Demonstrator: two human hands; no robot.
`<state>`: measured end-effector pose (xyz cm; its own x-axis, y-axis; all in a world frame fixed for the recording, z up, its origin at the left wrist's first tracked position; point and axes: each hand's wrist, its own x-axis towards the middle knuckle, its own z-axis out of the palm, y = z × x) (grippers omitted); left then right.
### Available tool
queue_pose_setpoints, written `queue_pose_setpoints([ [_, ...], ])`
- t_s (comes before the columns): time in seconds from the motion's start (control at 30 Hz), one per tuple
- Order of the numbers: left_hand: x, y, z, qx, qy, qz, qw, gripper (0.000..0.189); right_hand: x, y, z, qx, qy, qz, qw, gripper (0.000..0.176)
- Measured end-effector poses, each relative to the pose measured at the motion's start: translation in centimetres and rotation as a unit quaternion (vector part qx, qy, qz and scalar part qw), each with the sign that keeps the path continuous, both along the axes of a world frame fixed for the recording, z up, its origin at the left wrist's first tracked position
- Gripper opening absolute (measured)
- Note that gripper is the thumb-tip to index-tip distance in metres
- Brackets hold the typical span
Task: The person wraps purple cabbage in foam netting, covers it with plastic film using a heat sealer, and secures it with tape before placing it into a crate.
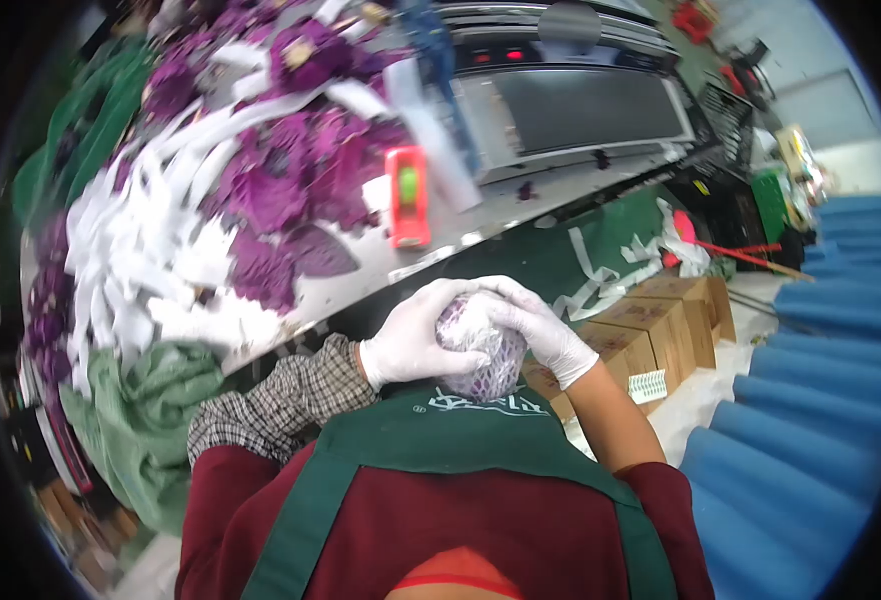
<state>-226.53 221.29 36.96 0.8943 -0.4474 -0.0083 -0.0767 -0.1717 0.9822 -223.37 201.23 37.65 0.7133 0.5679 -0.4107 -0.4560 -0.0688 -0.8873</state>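
Observation:
A round purple cabbage [483, 372] in a white foam net sits between my two gloved hands, close against the front of my green apron [441, 435]. My left hand [419, 338] wraps its left side, thumb across the front. From the right and top, my right hand [539, 328] curls over it, fingers bent. Both hands wear white gloves, and they partly hide the cabbage. Beyond them on the metal table [336, 285] lies a small red frame-like object [409, 198] with a green part inside.
Loose purple cabbage leaves [271, 180] and white foam strips [151, 215] heap the table's left. A machine with a dark flat plate [601, 108] stands at the back right. Cardboard boxes [651, 325] sit on the floor, near blue ridged sheeting [811, 400]. Green cloth [151, 420] hangs at left.

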Motion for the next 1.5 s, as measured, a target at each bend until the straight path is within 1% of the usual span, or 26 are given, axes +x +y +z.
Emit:
queue_pose_setpoints([
  [0.1, 1.6, -2.7, 1.4, 0.028, -0.064, -0.028, 0.997, 0.073, 0.3, -2.5, 1.2, 0.026, 0.016, -0.033, 0.999, 0.038],
  [0.27, 4.1, -7.9, 1.9, 0.074, -0.108, -0.022, 0.991, 0.075, 2.8, -7.8, -0.6, 0.096, -0.002, -0.043, 0.994, 0.041],
  [0.33, 5.4, -11.2, 2.0, 0.075, -0.119, -0.005, 0.99, 0.073, 4.5, -10.9, -1.3, 0.107, -0.006, -0.036, 0.994, 0.039],
  [0.43, 8.1, -17.5, 2.7, 0.08, -0.113, -0.027, 0.99, 0.071, 6.7, -17.2, -1.8, 0.107, -0.021, -0.044, 0.993, 0.039],
  [0.47, 8.9, -19.6, 3.0, 0.097, -0.117, -0.037, 0.988, 0.073, 7.5, -19.6, -3.2, 0.14, 0.017, -0.066, 0.988, 0.043],
  [0.5, 10.0, -21.8, 3.2, 0.087, -0.162, -0.055, 0.981, 0.074, 8.2, -21.7, -3.5, 0.172, 0.059, -0.087, 0.98, 0.047],
  [0.53, 11.0, -23.9, 3.7, 0.093, -0.204, -0.074, 0.972, 0.075, 8.4, -23.9, -3.6, 0.243, 0.178, -0.087, 0.949, 0.053],
  [0.57, 12.1, -26.0, 4.5, 0.098, -0.244, -0.093, 0.96, 0.076, 8.5, -26.1, -3.4, 0.309, 0.294, -0.086, 0.9, 0.059],
  [0.6, 13.1, -28.1, 4.9, 0.072, -0.272, -0.11, 0.953, 0.075, 8.7, -28.3, -4.8, 0.372, 0.336, -0.067, 0.863, 0.068],
  [0.63, 14.0, -29.9, 5.0, 0.06, -0.307, -0.135, 0.94, 0.075, 8.6, -29.4, -5.5, 0.373, 0.325, -0.118, 0.861, 0.072],
  [0.7, 15.0, -32.8, 5.0, 0.038, -0.309, -0.157, 0.937, 0.075, 8.2, -31.3, -5.7, 0.517, 0.316, -0.125, 0.786, 0.075],
  [0.73, 15.6, -33.6, 5.0, 0.026, -0.282, -0.177, 0.943, 0.078, 8.4, -32.2, -4.9, 0.478, 0.296, -0.155, 0.812, 0.082],
  [0.83, 18.0, -35.1, 5.9, 0.038, -0.229, -0.162, 0.959, 0.084, 10.6, -34.8, -3.8, 0.458, 0.25, -0.149, 0.84, 0.095],
  [0.87, 19.0, -35.2, 5.8, 0.066, -0.213, -0.157, 0.962, 0.091, 11.2, -35.6, -3.0, 0.428, 0.247, -0.164, 0.854, 0.107],
  [0.97, 22.1, -35.8, 5.6, 0.088, -0.196, -0.172, 0.961, 0.094, 13.3, -37.5, -3.8, 0.389, 0.187, -0.165, 0.887, 0.111],
  [1.03, 24.3, -36.7, 5.7, 0.112, -0.208, -0.201, 0.951, 0.094, 14.3, -38.4, -4.2, 0.371, 0.154, -0.208, 0.892, 0.111],
  [1.1, 26.5, -38.5, 5.7, 0.115, -0.21, -0.223, 0.945, 0.094, 15.7, -39.6, -3.9, 0.393, 0.128, -0.23, 0.881, 0.108],
  [1.17, 29.1, -40.6, 5.1, 0.076, -0.233, -0.235, 0.941, 0.093, 16.8, -41.6, -5.5, 0.426, 0.125, -0.287, 0.849, 0.106],
  [1.23, 32.6, -42.5, 6.2, 0.051, -0.241, -0.221, 0.944, 0.09, 18.3, -44.6, -7.2, 0.399, 0.097, -0.345, 0.844, 0.103],
  [1.27, 34.9, -43.5, 7.8, 0.08, -0.244, -0.187, 0.948, 0.086, 19.7, -46.3, -7.6, 0.394, 0.086, -0.368, 0.838, 0.102],
  [1.33, 40.7, -46.4, 10.5, 0.026, -0.271, -0.087, 0.958, 0.074, 22.7, -49.8, -7.7, 0.388, 0.071, -0.41, 0.823, 0.099],
  [1.37, 44.4, -48.2, 11.5, 0.071, -0.297, -0.028, 0.952, 0.065, 24.5, -51.8, -7.8, 0.384, 0.07, -0.429, 0.815, 0.097],
  [1.4, 49.0, -50.4, 11.7, 0.052, -0.377, 0.03, 0.924, 0.059, 26.8, -53.9, -8.8, 0.442, 0.101, -0.449, 0.77, 0.093],
  [1.43, 53.7, -52.5, 12.5, 0.091, -0.415, 0.073, 0.902, 0.056, 29.4, -56.4, -9.9, 0.492, 0.135, -0.468, 0.722, 0.09],
  [1.47, 58.0, -54.4, 13.1, 0.158, -0.446, 0.115, 0.873, 0.055, 32.2, -59.1, -10.8, 0.408, 0.121, -0.417, 0.803, 0.088],
  [1.5, 62.1, -55.8, 13.3, 0.208, -0.4, 0.109, 0.886, 0.054, 35.7, -60.9, -10.8, 0.41, 0.127, -0.393, 0.814, 0.086],
])
